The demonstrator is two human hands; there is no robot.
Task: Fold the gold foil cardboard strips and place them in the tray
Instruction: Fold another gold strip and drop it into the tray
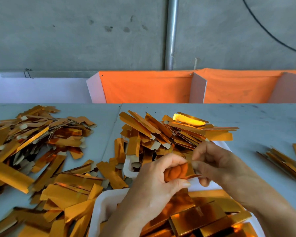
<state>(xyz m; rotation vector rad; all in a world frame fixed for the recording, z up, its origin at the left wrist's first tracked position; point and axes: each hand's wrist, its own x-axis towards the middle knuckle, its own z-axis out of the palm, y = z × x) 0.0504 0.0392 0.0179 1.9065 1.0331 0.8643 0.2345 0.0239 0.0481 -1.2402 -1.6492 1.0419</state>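
Both hands hold one gold foil cardboard strip (181, 171) above the table's middle. My left hand (154, 187) grips its left part with curled fingers and thumb. My right hand (217, 165) pinches its right end. Below them a white tray (101, 207) at the bottom centre holds several folded gold strips (203, 218). A second white tray (128, 168) behind the hands is mostly buried under a heap of gold strips (161, 132).
A large loose pile of flat gold strips (38, 144) covers the left of the grey table. A few strips (287, 161) lie at the right edge. Orange cloth bins (147, 88) and a white board stand along the back, before a concrete wall.
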